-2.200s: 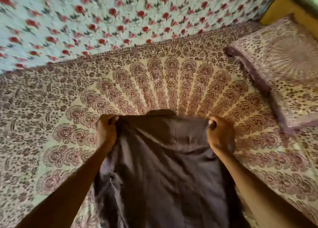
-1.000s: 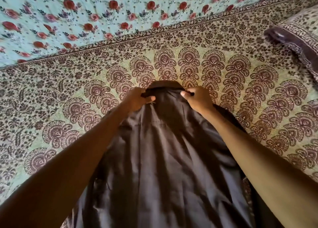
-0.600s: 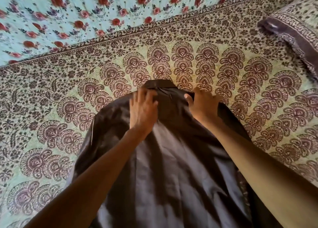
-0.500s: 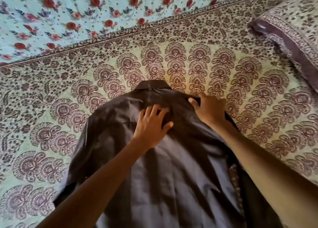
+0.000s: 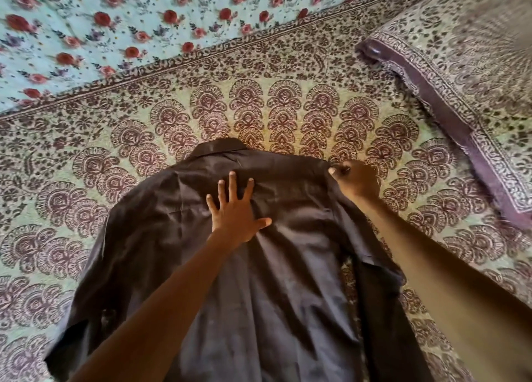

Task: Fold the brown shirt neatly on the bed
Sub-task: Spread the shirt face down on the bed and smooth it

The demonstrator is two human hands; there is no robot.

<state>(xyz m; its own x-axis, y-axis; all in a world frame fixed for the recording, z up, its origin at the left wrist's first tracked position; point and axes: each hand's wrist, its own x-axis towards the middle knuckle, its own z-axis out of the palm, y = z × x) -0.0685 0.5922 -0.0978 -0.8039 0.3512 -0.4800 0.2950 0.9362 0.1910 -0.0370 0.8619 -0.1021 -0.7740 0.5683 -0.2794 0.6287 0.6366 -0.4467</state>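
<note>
The brown shirt point(image 5: 161, 237) lies spread back-up on the patterned bedspread point(image 5: 86, 139), collar pointing away from me. My left hand point(image 5: 234, 208) presses flat on the upper back just below the collar, fingers spread straight. At the shirt's right shoulder, my right hand point(image 5: 355, 178) pinches the seam edge with curled fingers. The left short sleeve lies flat at the lower left. Part of the right side is folded or bunched under my right forearm.
A pillow point(image 5: 466, 73) in matching brown print lies at the upper right. A light blue sheet with red roses point(image 5: 115, 21) covers the far part of the bed. Open bedspread surrounds the shirt on the left and beyond the collar.
Both hands let go of the collar area as the shirt came down flat. My left hand opened and slid down the back. My right hand moved out to the right shoulder.
</note>
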